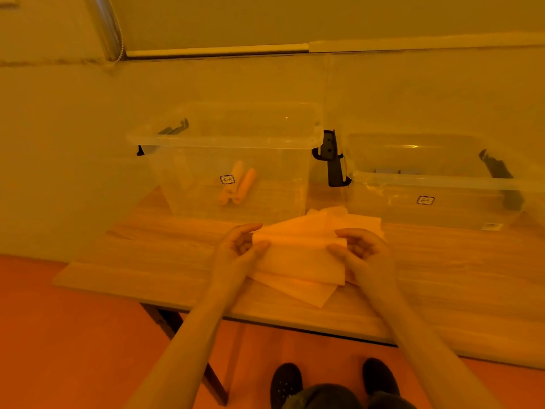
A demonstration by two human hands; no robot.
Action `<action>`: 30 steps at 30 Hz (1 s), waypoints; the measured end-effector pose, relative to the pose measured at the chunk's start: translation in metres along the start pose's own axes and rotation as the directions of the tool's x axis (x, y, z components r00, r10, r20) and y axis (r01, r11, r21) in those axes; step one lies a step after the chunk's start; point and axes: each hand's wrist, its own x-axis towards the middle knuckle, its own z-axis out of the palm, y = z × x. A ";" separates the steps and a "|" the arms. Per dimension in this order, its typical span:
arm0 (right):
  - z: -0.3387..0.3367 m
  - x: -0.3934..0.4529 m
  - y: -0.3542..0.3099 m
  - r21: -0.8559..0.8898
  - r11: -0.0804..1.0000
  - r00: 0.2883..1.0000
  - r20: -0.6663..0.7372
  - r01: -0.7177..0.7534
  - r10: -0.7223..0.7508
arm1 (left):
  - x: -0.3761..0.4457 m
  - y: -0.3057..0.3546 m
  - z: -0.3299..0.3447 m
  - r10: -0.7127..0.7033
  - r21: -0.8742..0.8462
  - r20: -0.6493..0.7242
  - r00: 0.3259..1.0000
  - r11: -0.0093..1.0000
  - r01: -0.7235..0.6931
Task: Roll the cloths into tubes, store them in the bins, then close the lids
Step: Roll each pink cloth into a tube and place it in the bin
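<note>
We hold a pale cloth (pixel 298 255) just above the near middle of a wooden table (pixel 165 255), under a strong orange light that tints everything. Our left hand (pixel 240 246) pinches the cloth's left edge, thumb and fingers curled round it. Our right hand (pixel 361 246) grips the right edge the same way. The top edge of the cloth between the hands is folded or rolled over into a narrow band; we cannot tell how many turns it has. The rest of the cloth hangs down toward us onto a loose pile (pixel 300 290) of more pale cloths that lies flat on the table and reaches back between the two bins.

Behind the pile, on the left, stands a clear plastic bin (pixel 182 184), open at the top. Two rolled cloths (pixel 237 183) lie side by side on its floor, tilted, touching each other. A small label is stuck on its front wall. A dark latch hangs at each end of its rim.

To the right, just beside it, stands a second clear bin (pixel 460 208), also with a small label and dark latches. Its lid (pixel 413 93) stands upright against the wall behind.

Below the table edge we see an orange floor (pixel 73 335), a dark table leg and two dark shoes (pixel 286 382).
</note>
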 end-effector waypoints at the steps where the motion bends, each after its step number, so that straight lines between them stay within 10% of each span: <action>1: -0.001 -0.001 0.000 0.008 1.000 1.000 0.011 0.006 -0.006 | -0.001 0.001 0.000 0.000 -0.007 -0.006 1.000 1.000 0.000; 30: -0.003 -0.007 0.000 -0.084 0.996 0.999 0.045 0.024 -0.020 | -0.004 0.000 0.000 -0.034 0.078 0.016 0.999 0.996 0.033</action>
